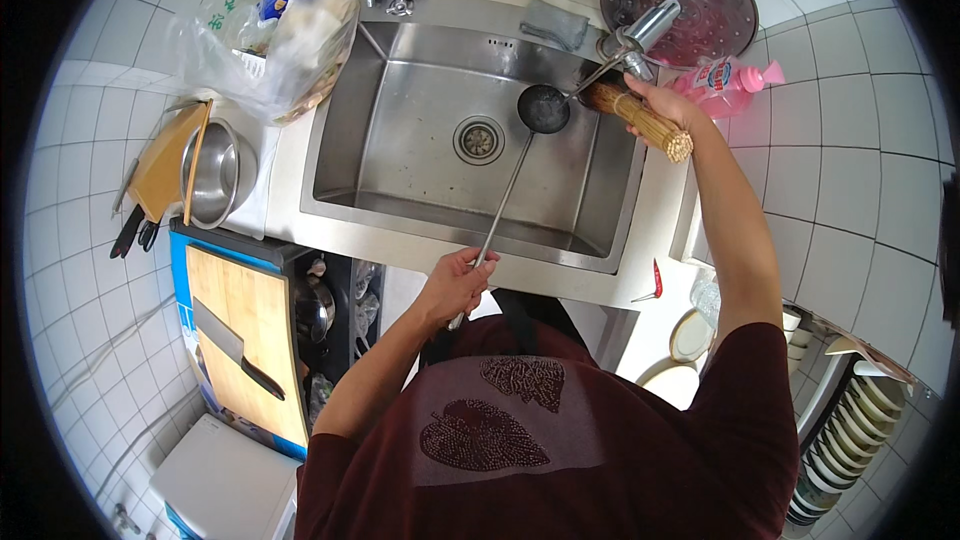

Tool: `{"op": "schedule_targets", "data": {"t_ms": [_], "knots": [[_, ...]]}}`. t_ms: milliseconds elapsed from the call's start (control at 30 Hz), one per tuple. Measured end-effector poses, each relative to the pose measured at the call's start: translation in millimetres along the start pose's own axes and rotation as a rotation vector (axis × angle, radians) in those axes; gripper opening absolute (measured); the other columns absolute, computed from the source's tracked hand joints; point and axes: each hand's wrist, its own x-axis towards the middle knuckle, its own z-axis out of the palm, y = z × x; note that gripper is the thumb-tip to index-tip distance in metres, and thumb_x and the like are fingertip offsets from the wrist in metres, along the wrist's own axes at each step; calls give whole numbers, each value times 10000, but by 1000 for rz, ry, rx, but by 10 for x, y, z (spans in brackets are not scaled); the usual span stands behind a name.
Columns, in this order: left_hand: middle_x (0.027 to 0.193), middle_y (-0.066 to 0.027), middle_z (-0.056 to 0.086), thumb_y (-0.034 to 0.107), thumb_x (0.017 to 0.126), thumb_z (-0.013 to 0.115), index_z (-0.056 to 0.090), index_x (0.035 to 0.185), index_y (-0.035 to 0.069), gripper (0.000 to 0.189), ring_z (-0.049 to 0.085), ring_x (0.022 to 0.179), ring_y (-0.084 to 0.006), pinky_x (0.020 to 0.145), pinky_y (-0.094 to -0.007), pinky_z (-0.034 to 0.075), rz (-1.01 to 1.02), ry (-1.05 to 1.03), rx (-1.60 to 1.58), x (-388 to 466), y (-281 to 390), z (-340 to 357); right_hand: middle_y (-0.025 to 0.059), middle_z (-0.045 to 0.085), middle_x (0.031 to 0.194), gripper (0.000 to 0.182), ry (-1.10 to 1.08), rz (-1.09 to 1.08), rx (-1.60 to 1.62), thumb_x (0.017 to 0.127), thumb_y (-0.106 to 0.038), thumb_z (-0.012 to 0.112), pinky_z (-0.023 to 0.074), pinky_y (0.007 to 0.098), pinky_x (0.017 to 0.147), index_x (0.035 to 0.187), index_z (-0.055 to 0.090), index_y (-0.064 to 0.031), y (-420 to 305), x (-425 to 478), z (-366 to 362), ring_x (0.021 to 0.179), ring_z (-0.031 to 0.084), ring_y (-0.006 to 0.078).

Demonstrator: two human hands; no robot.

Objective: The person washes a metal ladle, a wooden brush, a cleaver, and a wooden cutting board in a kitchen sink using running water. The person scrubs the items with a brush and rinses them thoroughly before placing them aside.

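Note:
My left hand [461, 285] grips the long metal handle of a ladle [510, 187] near its end, close to my body. The ladle's dark round bowl [544, 109] is over the steel sink [420, 157], above and to the right of the drain [478, 140]. In my right hand [667, 105] is a bamboo wok brush [637, 114], held at the sink's right edge. Its dark end points left towards the ladle bowl, apart from it. Just beyond this hand stands a chrome faucet [649, 30]. A thin bar runs between the faucet and the bowl; I cannot tell what it is.
A pink detergent bottle [724, 86] stands right of my right hand. Behind are a round dark lid [679, 4] and a grey cloth [555, 24]. Left lie plastic bags [277, 37], a steel bowl [217, 172] and a cleaver [219, 330] on a board [262, 307]. A red chili [658, 279] lies right.

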Motion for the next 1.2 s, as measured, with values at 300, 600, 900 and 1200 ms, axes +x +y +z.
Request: {"op": "schedule_targets", "data": {"t_ms": [300,600,900,1200], "knots": [[501,45,365,172,904,476,494,1041,16,208,328,370,-44,360,-183,268,19,-35,-19,-20,-2,-29,106,578,732,399,83,-14,-162,870,-402,480,486,312,428,1002,516,-27,-18,-9,-37,567,577,178],[502,55,346,184,902,471,476,1046,12,225,325,389,-40,375,-185,266,18,-29,7,-24,-68,-36,110,577,798,322,106,36,-219,870,-268,477,490,341,450,1107,487,-50,-241,-53,84,596,577,179],[488,44,363,218,898,491,506,1026,25,232,332,362,-46,353,-195,267,79,56,-209,28,-92,-324,81,542,810,519,61,-160,-45,859,-260,485,453,310,410,1329,305,-132,375,-113,273,566,555,159],[477,54,353,212,891,508,508,1018,0,247,307,354,-42,339,-197,251,213,248,-243,-112,91,-881,61,556,749,523,0,-180,103,848,-349,522,437,255,405,1313,362,-171,612,-374,830,547,542,122]]}}
